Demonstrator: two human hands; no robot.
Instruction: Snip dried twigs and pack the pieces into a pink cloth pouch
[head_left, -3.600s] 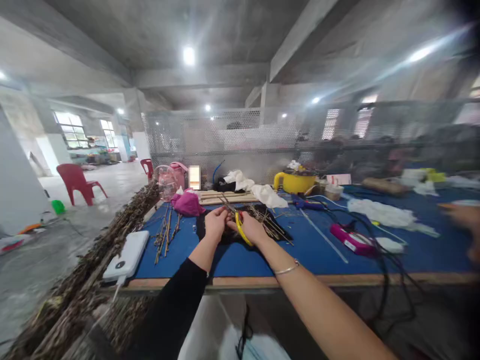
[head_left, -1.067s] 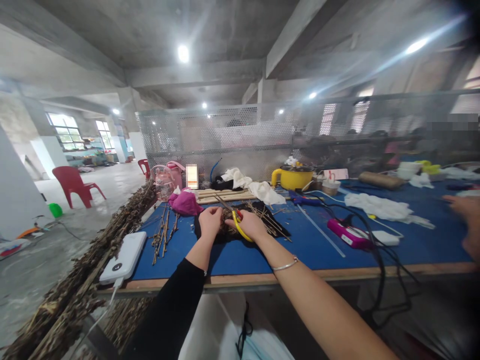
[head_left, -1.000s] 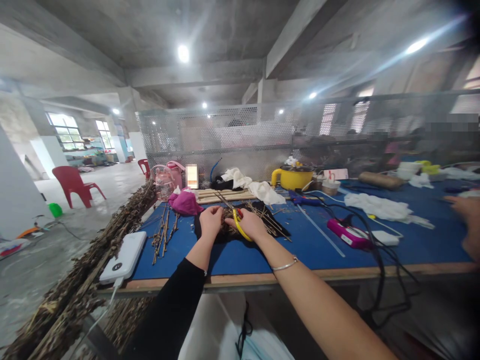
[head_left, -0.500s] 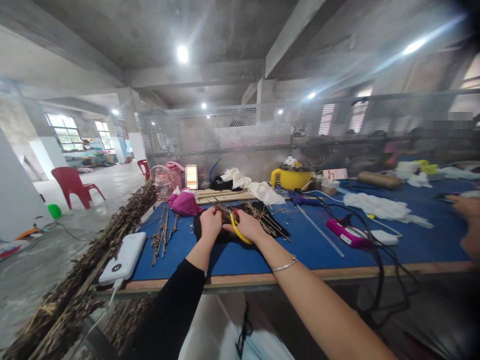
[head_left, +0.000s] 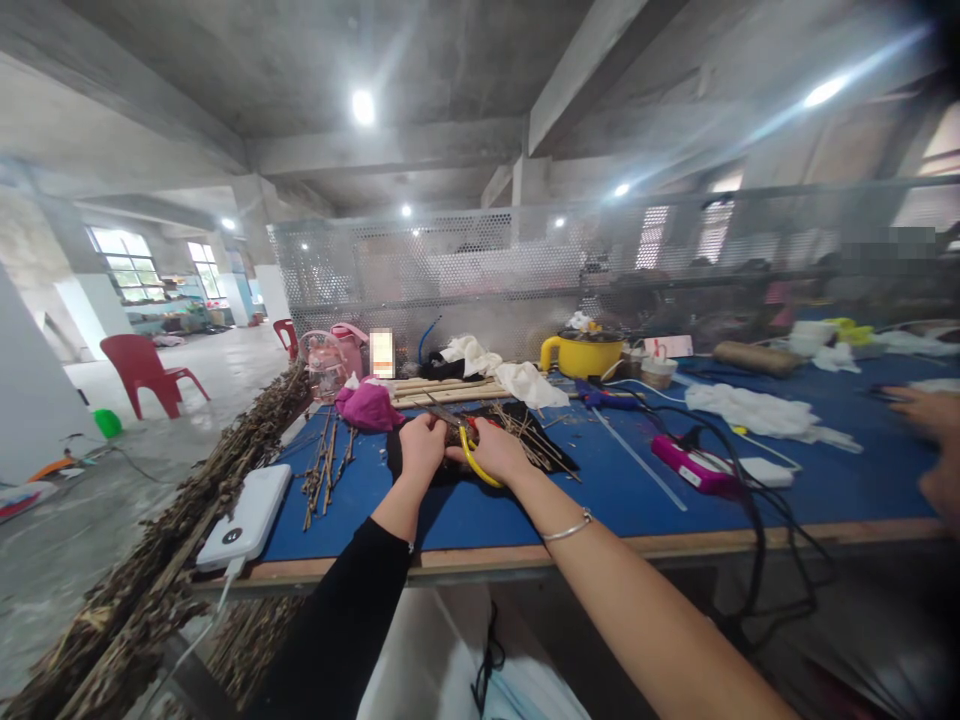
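Observation:
My right hand (head_left: 496, 450) grips a pair of scissors (head_left: 471, 458) with yellow and red handles; the blades point up and left, toward my left hand. Fingers pinched together, my left hand (head_left: 421, 446) is close beside the blades; whatever it holds is too small and hidden to name. Both hands are over a black cloth (head_left: 556, 446) on the blue tabletop. Thin dry twigs (head_left: 531, 436) lie on the cloth to the right of my hands. More dried stems (head_left: 327, 470) rest at the left, near a purple cloth bundle (head_left: 367, 404).
A white power bank (head_left: 246, 515) with a cable sits at the table's left corner. Long bundles of dried plants (head_left: 176, 525) lean along that side. Behind are wooden sticks (head_left: 442, 392) and a yellow pot (head_left: 589, 356). To the right are a glue gun (head_left: 611, 398), cables and another person's hand (head_left: 926, 412).
My hands and the scissors stay almost in the same place. The view shifts very slightly. The other person's hand at the right edge moves a little.

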